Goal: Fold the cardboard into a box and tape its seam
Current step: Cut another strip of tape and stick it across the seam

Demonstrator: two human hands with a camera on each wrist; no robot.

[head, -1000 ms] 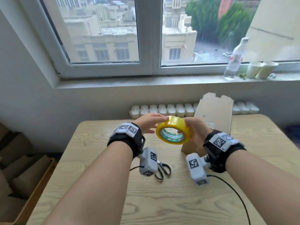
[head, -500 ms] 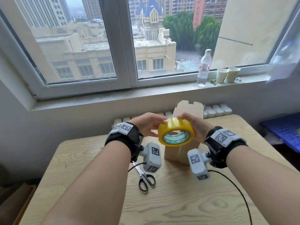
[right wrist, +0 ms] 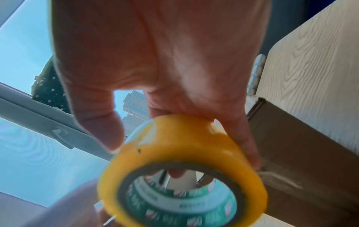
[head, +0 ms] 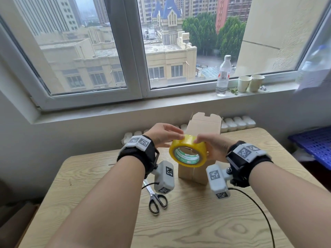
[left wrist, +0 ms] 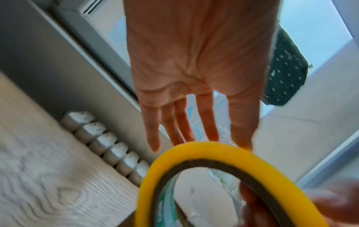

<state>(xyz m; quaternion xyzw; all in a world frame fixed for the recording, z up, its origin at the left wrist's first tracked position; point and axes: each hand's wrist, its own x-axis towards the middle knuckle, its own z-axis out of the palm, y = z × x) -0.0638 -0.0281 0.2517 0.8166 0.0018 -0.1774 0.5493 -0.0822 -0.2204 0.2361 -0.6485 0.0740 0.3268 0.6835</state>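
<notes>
A yellow tape roll (head: 188,151) hangs in the air above the wooden table (head: 197,226), its open core facing me. My right hand (head: 203,146) grips it, thumb on the outer face and fingers round the far side; the right wrist view shows that hand (right wrist: 182,138) on the roll (right wrist: 174,161). My left hand (head: 172,140) has straight fingers whose tips touch the roll's top. The left wrist view shows those fingers (left wrist: 194,135) at the yellow rim (left wrist: 194,153). Behind the roll a brown cardboard box (head: 202,126) stands upright, top flap raised.
Black-handled scissors (head: 155,199) lie on the table left of the box. A water bottle (head: 223,76) and two paper cups (head: 250,83) stand on the windowsill. A blue crate (head: 315,145) sits to the right. A cable (head: 254,203) trails from my right wrist.
My left hand has moved from the roll's left side up onto its top, fingers now straight. The right hand keeps its grip. The head view has swung left and tilted up.
</notes>
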